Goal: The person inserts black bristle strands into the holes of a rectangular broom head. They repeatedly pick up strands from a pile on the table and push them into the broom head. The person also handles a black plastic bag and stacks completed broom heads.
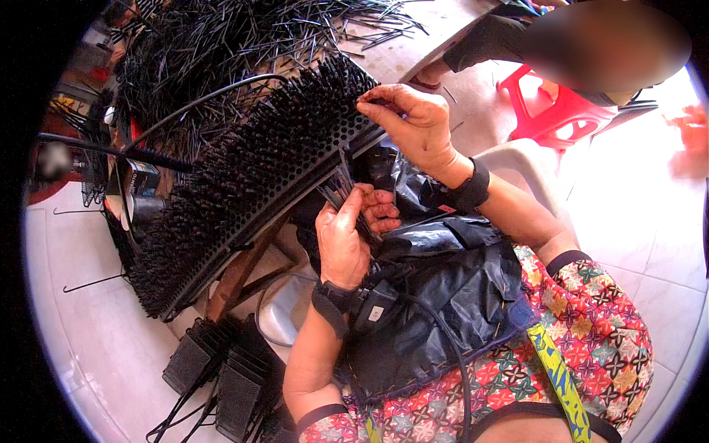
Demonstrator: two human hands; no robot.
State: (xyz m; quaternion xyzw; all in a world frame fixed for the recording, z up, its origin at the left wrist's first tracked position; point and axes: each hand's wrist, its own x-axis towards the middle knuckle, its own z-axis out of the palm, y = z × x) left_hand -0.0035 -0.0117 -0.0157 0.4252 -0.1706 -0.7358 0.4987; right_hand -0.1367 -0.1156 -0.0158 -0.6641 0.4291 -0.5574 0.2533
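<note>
A long black perforated board (325, 161) slants across the middle, most of its holes filled with short dark upright sticks (229, 162). The rows of holes along its near edge stand bare. My left hand (343, 240) is closed around a bundle of thin dark sticks (337, 188), just below that near edge. Above it, my right hand (415, 122) is at the board's far right end, thumb and forefinger pinched together by the outermost sticks. Whatever lies between those fingertips is too small to make out.
Loose black sticks (244, 37) lie heaped on the table behind the board. A curved black rod (199, 111) arches over it. Black mesh pieces with wire handles (240, 380) lie lower left. Beyond my right arm stand a red plastic stool (543, 111) and another person's leg (484, 43).
</note>
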